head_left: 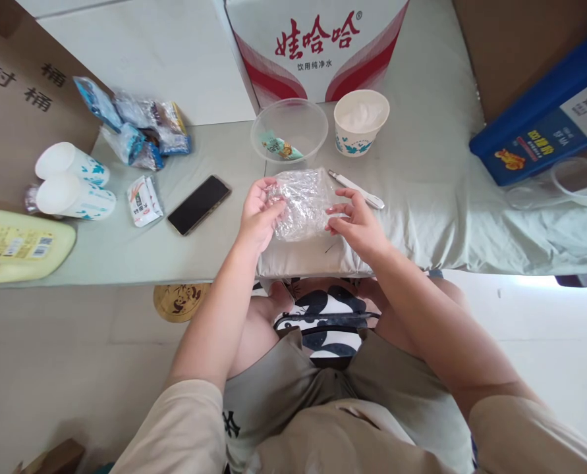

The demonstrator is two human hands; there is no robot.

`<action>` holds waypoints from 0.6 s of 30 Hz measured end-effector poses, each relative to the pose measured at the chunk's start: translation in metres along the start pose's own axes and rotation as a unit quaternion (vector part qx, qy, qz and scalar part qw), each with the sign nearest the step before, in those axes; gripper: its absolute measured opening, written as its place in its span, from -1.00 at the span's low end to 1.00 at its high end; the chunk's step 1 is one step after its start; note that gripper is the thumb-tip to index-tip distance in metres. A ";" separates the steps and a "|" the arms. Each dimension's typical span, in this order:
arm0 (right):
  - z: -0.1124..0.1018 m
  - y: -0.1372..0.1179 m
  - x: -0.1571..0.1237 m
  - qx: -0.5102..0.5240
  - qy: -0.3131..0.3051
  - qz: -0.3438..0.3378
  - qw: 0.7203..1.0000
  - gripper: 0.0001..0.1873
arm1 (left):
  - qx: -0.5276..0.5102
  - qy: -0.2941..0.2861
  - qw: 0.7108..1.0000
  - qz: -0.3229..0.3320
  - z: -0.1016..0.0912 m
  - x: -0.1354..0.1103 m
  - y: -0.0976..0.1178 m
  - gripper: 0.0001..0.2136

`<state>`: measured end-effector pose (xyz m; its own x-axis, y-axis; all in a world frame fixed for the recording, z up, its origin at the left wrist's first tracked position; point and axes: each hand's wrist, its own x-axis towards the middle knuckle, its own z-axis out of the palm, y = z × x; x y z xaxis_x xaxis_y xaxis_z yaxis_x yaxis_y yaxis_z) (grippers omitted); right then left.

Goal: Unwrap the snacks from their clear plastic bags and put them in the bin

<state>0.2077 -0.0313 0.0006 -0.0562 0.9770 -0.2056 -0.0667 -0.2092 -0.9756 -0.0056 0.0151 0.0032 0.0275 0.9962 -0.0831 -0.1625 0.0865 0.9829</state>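
My left hand (257,214) and my right hand (355,222) hold a crinkled clear plastic bag (300,203) between them, just above the near edge of the pale green cloth-covered surface (421,197). Each hand pinches one side of the bag, with fingers curled on the plastic. Just beyond the bag stands a clear plastic bowl (289,130) with a small snack packet inside. A white paper cup (361,122) holding white powder stands to its right. A white pen-like stick (356,189) lies by my right fingers.
A black phone (199,204) lies left of my hands. Farther left are a small sachet (144,200), a pile of snack packets (135,128), two lying paper cups (73,181) and a yellow jug (21,243). A red-and-white carton (317,46) stands behind; a blue box (545,125) and clear lid (580,179) sit right.
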 end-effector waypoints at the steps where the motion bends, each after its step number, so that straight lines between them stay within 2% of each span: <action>1: 0.000 0.000 0.000 0.006 0.000 0.002 1.000 -0.44 | 0.002 -0.009 1.000 0.005 -0.001 0.001 -0.001 -0.48; 4: -0.001 -0.001 0.001 0.026 0.010 0.006 1.000 -0.46 | -0.001 -0.022 0.999 0.023 -0.007 0.005 -0.004 -0.37; 8: -0.002 -0.003 0.001 0.026 0.026 0.009 0.999 -0.47 | 0.000 -0.010 0.999 0.039 -0.013 0.009 -0.007 -0.37; 14: 0.002 -0.008 -0.002 0.013 -0.003 0.031 0.999 -0.45 | -0.004 -0.013 0.999 0.037 -0.011 0.009 -0.006 -0.35; 18: 0.002 -0.009 -0.001 0.015 0.019 0.018 1.000 -0.45 | -0.009 -0.001 0.999 0.045 -0.012 0.008 -0.005 -0.38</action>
<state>0.2063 -0.0304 0.0096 -0.0210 0.9694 -0.2447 -0.0950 -0.2455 -0.9647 -0.0162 0.0229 -0.0040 0.0143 0.9999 0.0054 -0.1829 -0.0027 0.9831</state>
